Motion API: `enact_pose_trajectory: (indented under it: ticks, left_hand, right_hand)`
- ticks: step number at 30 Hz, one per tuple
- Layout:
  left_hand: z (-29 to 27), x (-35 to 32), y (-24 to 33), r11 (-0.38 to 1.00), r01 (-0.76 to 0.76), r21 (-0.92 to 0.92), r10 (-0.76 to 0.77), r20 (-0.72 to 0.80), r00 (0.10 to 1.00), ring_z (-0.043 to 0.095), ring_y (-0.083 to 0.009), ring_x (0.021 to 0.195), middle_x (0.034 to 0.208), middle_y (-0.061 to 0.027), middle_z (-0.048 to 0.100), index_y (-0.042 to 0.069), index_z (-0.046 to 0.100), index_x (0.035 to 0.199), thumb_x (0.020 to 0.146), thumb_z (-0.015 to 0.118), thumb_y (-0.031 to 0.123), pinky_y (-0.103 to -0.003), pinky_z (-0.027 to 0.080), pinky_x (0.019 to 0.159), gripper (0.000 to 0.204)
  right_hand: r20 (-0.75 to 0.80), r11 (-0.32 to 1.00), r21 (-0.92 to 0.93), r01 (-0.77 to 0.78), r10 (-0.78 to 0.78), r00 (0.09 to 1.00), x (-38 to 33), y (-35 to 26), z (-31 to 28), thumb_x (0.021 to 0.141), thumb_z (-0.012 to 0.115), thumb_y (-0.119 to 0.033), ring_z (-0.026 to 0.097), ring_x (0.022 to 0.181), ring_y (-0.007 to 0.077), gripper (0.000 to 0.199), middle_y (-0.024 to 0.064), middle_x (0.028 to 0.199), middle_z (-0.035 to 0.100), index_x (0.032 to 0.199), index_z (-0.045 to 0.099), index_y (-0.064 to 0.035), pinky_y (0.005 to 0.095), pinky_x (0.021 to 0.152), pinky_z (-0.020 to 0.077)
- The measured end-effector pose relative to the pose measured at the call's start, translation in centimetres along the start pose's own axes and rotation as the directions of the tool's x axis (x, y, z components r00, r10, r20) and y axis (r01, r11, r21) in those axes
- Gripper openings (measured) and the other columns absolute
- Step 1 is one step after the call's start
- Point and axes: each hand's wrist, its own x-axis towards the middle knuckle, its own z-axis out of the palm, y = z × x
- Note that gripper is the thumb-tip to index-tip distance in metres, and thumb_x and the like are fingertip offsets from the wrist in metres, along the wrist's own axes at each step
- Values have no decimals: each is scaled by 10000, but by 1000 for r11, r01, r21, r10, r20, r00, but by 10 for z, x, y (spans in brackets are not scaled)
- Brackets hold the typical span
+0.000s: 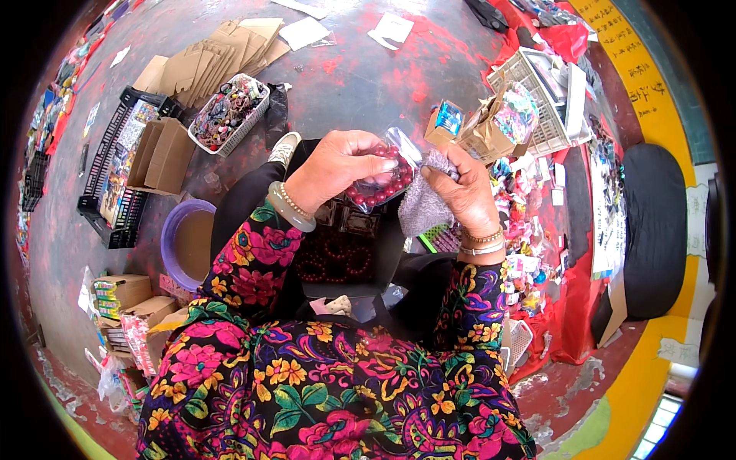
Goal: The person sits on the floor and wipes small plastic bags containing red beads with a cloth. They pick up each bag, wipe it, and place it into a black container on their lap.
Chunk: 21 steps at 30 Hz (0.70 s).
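Presently, left hand [337, 165] pinches a clear bag [401, 170] of red beads [381, 191]; right hand [466, 195] grips a grey cloth [426, 205] just beside it. Bag lies between both hands, nearer the left, long axis seemingly slanting up rightward.

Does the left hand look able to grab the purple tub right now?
Probably not: the left hand is holding the clear bag of red beads, and the person's left leg lies between it and the purple tub.
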Motion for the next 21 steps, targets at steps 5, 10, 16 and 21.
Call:
enact_pose_trajectory:
  ticks: [5, 10, 16, 21]
  left_hand:
    - [-3, 0, -1, 998, 10, -55, -10, 6, 1000, 559, -65, 704, 779, -22, 626, -3, 617, 916, 850, 606, 138, -211, 450, 647, 156]
    - [-11, 2, 0, 955, -57, -290, 10, -160, 987, 584, -69, 682, 797, -34, 634, 1, 618, 944, 856, 593, 122, -202, 472, 630, 152]
    - [-36, 11, -8, 812, -189, -553, 6, -315, 949, 635, -150, 786, 892, -115, 645, 31, 588, 977, 884, 567, 133, -269, 516, 660, 139]
    - [-18, 21, -28, 726, -163, -668, -68, -306, 950, 618, -215, 896, 994, -150, 614, 10, 552, 1011, 878, 543, 87, -361, 506, 805, 153]
  right_hand:
    - [-55, 1000, -10, 0, -1, 998, -1, -6, 4, 788, 624, -34, 462, 657, 36, 63, -50, 715, 517, 836, 584, -27, 201, 593, 378]
    - [-104, 999, 3, -39, 39, 994, 1, -2, -3, 805, 604, -52, 514, 681, 51, 94, -21, 749, 587, 893, 614, -19, 209, 617, 413]
    - [-191, 907, 411, -92, 185, 964, 4, 15, -9, 848, 581, -83, 573, 736, 96, 154, 30, 837, 628, 968, 617, 7, 234, 674, 453]
    - [-48, 902, 406, -148, 183, 982, 13, 28, 13, 864, 590, -125, 576, 784, 91, 221, 32, 890, 631, 1038, 600, 11, 234, 723, 460]
